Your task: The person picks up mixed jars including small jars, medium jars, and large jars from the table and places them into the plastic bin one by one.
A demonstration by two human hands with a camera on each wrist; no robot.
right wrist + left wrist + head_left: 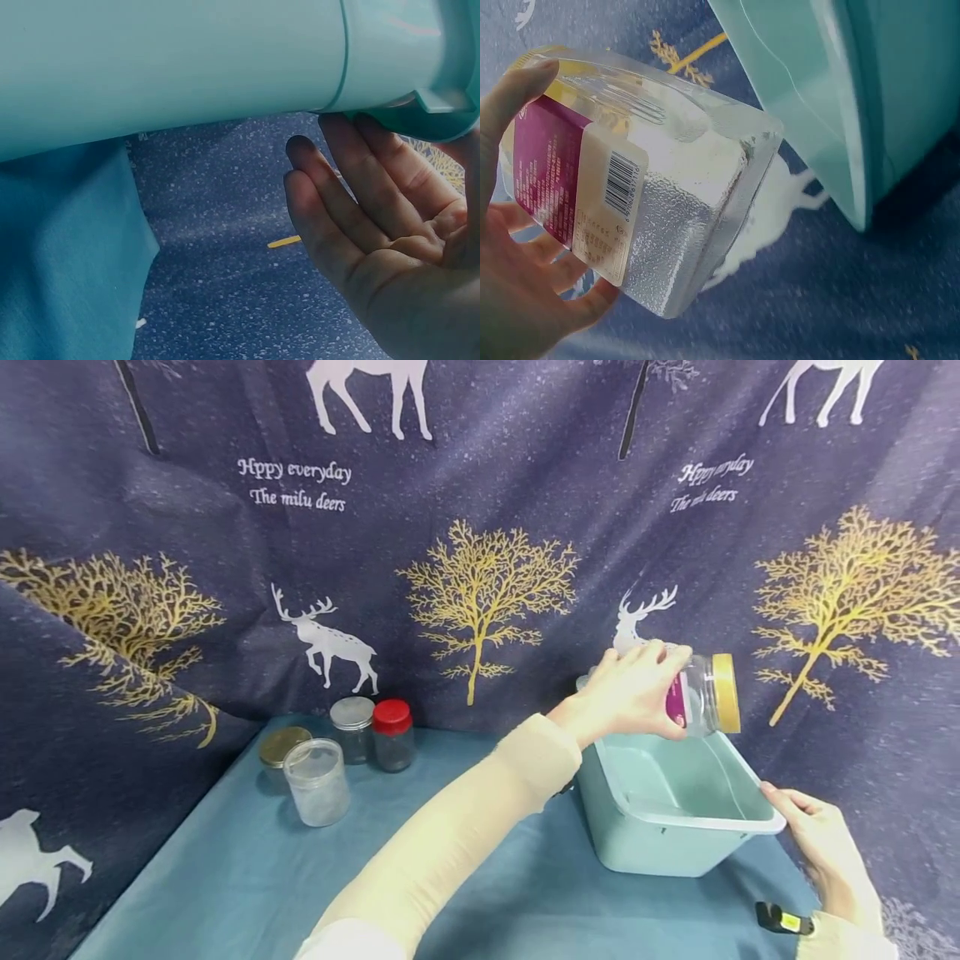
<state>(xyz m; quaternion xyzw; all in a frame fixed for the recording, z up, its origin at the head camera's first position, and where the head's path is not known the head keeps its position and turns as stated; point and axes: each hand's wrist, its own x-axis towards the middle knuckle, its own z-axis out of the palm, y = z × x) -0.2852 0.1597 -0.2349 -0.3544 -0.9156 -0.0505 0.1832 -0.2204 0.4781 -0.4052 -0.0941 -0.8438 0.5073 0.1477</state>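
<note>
My left hand [628, 692] grips a clear jar [699, 700] with a yellow lid [726, 693] and holds it on its side above a pale green plastic basin [652, 845]. In the left wrist view, the jar's purple and beige label [607, 202] with a barcode shows between thumb and fingers. At the basin's near right corner, my right hand [817, 839] pinches the rim, thumb over the top. The right wrist view has its fingertips [334, 124] against the rim's underside, with the thumb mostly out of sight.
At the table's back left stand several jars: one with a gold lid [283, 746], a lidless frosted one [318, 785], one with a silver lid [352, 727] and one with a red lid [393, 735]. A patterned dark curtain [510, 468] hangs behind the blue-covered table [510, 902].
</note>
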